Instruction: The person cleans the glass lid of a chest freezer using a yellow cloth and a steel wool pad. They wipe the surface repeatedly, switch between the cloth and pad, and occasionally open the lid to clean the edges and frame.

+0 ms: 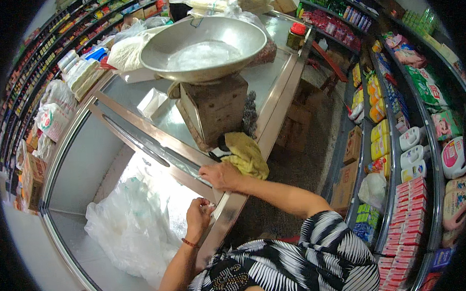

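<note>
My right hand (222, 176) rests at the sliding glass lid's frame (140, 137) of the chest; its fingers curl at the edge, and whether they grip it is unclear. Nearer to me, my left hand (200, 216), with a beaded bracelet on the wrist, pinches something small and whitish by the chest's right rim (229, 211). Inside the chest lies a heap of clear plastic bags (132, 226), left of my left hand. Beyond my right hand, a yellow cloth (250, 154) lies against the foot of a weighing scale (216, 107), which carries a wide metal pan (202, 50) with clear plastic in it.
A small white open box (152, 103) stands left of the scale. A jar with a red lid (296, 35) is at the far right corner. Filled bags (127, 53) lie behind the scale. Shelves of packaged goods (406, 139) line the right; cardboard boxes (346, 184) stand low there.
</note>
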`<state>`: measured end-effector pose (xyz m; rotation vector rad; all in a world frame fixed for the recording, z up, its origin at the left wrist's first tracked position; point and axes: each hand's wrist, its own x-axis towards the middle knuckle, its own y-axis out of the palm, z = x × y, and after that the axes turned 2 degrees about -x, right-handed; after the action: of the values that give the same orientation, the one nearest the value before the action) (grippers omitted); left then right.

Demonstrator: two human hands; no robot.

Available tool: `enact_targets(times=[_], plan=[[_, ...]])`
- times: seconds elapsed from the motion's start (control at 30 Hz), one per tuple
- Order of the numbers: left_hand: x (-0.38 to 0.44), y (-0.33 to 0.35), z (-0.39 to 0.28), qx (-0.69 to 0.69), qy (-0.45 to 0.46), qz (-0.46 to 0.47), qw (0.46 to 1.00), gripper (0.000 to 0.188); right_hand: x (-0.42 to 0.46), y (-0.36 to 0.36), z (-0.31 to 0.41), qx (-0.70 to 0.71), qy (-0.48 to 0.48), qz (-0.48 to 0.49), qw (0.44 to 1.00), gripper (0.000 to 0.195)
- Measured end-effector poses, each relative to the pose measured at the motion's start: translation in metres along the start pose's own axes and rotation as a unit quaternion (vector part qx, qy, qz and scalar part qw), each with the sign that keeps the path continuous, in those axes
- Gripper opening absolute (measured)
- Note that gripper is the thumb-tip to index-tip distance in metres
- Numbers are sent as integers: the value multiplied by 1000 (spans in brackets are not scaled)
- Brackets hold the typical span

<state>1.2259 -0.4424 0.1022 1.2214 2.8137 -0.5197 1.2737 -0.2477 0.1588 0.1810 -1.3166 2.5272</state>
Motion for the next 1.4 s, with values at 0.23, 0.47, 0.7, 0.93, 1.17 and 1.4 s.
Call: enact_targets(times=[0.23, 0.47, 0.7, 0.93, 1.17, 1.4], plan=[[-10, 9, -21, 224, 22, -52, 973, 19, -3, 12, -11, 112, 149, 21, 982, 22], [-34, -55, -32, 377, -35, 30, 925, 11, -2, 9, -9, 171, 91, -19, 981, 25], [-10, -10, -29, 147, -18, -8, 989, 25, 4, 16, -14, 180, 84, -70, 978, 21], [-23, -24, -20, 261, 96, -5, 960, 13, 2, 16, -10, 152, 91, -74, 981, 18], [-26, -38, -48, 245, 172, -17, 954, 7, 4, 15, -12, 215, 108, -76, 968, 18], [-5, 10, -22, 193, 305, 34, 932, 12, 3, 11, -9, 197, 114, -67, 972, 19]])
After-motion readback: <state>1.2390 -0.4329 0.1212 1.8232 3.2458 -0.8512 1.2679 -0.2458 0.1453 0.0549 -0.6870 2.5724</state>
